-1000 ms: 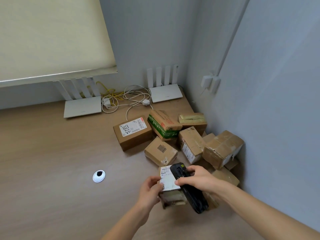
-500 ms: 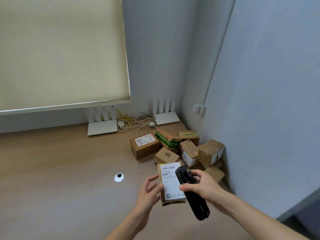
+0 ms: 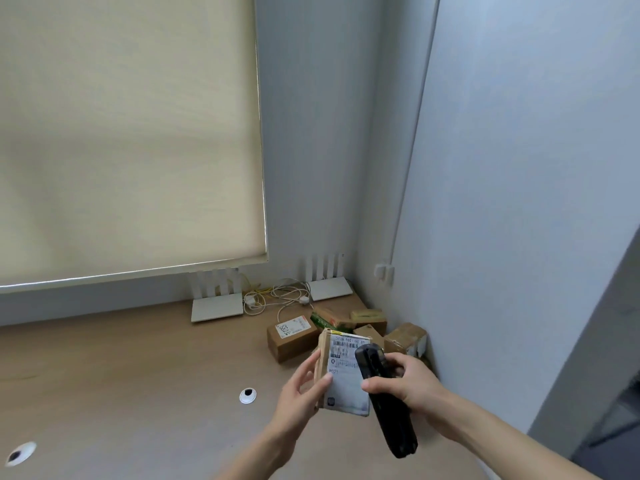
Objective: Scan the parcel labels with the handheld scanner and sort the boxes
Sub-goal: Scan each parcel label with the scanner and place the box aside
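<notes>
step: scanning the label on the small brown cardboard parcel [image 3: 343, 370]; judged mid-scan, sorting not yet done
left grip: left hand [image 3: 299, 393] grasped the parcel's left edge, thumb on the label face
right grip: right hand [image 3: 408, 382] clenched round the black handheld scanner [image 3: 384, 400]
how-to: keep the scanner head aimed at the barcode near the label's top, hold the parcel steady, thumb off the bars
parcel location: held off the wooden surface [image 3: 121, 375], just in front of the pile of brown cardboard boxes [image 3: 349, 323] in the corner
parcel look: taped brown card, white label covering most of its face, barcode strip on top, print below too blurred to read
</notes>
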`<state>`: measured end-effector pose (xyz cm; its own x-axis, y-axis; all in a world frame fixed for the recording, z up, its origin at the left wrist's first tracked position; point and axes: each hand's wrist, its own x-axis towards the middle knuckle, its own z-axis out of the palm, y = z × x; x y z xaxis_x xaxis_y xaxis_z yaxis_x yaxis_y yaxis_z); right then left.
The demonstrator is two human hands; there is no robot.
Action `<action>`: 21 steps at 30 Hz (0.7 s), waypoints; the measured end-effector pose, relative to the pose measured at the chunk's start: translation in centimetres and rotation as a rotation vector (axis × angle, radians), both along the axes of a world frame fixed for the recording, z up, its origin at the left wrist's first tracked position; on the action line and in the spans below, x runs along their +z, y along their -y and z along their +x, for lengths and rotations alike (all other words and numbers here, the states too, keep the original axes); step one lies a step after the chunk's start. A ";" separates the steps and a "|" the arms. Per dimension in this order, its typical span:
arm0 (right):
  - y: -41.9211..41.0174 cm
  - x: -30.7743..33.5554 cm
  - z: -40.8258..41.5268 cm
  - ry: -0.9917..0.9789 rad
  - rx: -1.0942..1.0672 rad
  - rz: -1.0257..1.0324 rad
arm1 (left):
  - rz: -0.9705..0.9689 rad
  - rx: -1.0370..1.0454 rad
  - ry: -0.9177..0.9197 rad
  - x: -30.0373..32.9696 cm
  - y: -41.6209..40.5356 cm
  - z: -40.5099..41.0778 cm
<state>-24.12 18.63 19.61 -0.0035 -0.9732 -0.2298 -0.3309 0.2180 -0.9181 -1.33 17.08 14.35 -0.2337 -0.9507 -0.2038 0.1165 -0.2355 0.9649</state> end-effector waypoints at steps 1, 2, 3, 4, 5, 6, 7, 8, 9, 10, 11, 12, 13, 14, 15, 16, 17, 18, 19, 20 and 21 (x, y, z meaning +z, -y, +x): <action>-0.1 0.5 -0.2 -0.021 0.015 -0.011 | -0.015 -0.022 0.024 0.8 -0.2 0.1; -0.2 1.0 -0.4 -0.043 0.027 -0.029 | -0.030 -0.030 0.057 1.6 -0.4 0.2; -0.2 1.5 -0.6 -0.058 0.028 -0.052 | -0.046 -0.024 0.093 2.2 -0.6 0.3; -0.1 2.0 -0.9 -0.066 0.025 -0.076 | -0.063 -0.007 0.124 2.8 -0.8 0.2; -0.1 2.5 -1.1 -0.070 0.024 -0.097 | -0.078 0.015 0.154 3.3 -0.9 0.2; -0.1 2.8 -1.3 -0.066 0.022 -0.111 | -0.088 0.040 0.179 3.7 -0.9 0.0; -0.1 3.1 -1.5 -0.054 0.019 -0.119 | -0.091 0.065 0.197 4.0 -1.0 -0.1; -0.1 3.3 -1.6 -0.041 0.018 -0.126 | -0.092 0.096 0.205 4.3 -1.0 -0.3; -0.1 3.4 -1.8 -0.036 0.021 -0.129 | -0.092 0.125 0.209 4.5 -0.9 -0.4; -0.1 3.3 -1.9 -0.039 0.027 -0.129 | -0.091 0.147 0.214 4.9 -0.9 -0.5; -0.1 3.2 -2.0 -0.048 0.035 -0.127 | -0.089 0.157 0.217 5.1 -1.0 -0.5; -0.1 3.0 -2.2 -0.060 0.041 -0.127 | -0.089 0.153 0.217 5.2 -1.1 -0.6; -0.1 2.8 -2.4 -0.068 0.042 -0.126 | -0.087 0.133 0.210 5.3 -1.3 -0.6; 0.0 2.7 -2.7 -0.071 0.039 -0.124 | -0.087 0.096 0.196 5.2 -1.5 -0.7; 0.0 2.5 -2.9 -0.070 0.033 -0.124 | -0.094 0.044 0.177 5.0 -1.6 -0.7; 0.0 2.4 -3.1 -0.070 0.026 -0.125 | -0.108 -0.016 0.154 4.7 -1.8 -0.7; -0.1 2.4 -3.3 -0.071 0.021 -0.126 | -0.124 -0.070 0.134 4.4 -2.0 -0.7; -0.2 2.3 -3.5 -0.073 0.024 -0.123 | -0.135 -0.100 0.122 4.2 -2.1 -0.7; -0.4 2.3 -3.7 -0.075 0.035 -0.117 | -0.137 -0.100 0.120 4.1 -2.3 -0.8; -0.6 2.2 -3.9 -0.080 0.049 -0.106 | -0.137 -0.079 0.120 4.1 -2.5 -0.8; -0.8 2.1 -4.2 -0.084 0.063 -0.091 | -0.140 -0.044 0.118 4.2 -2.6 -0.9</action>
<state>-28.35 19.42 21.70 0.0427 -0.9890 -0.1418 -0.4176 0.1113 -0.9018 -2.27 19.66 18.51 -0.2579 -0.9611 -0.0990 -0.0064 -0.1008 0.9949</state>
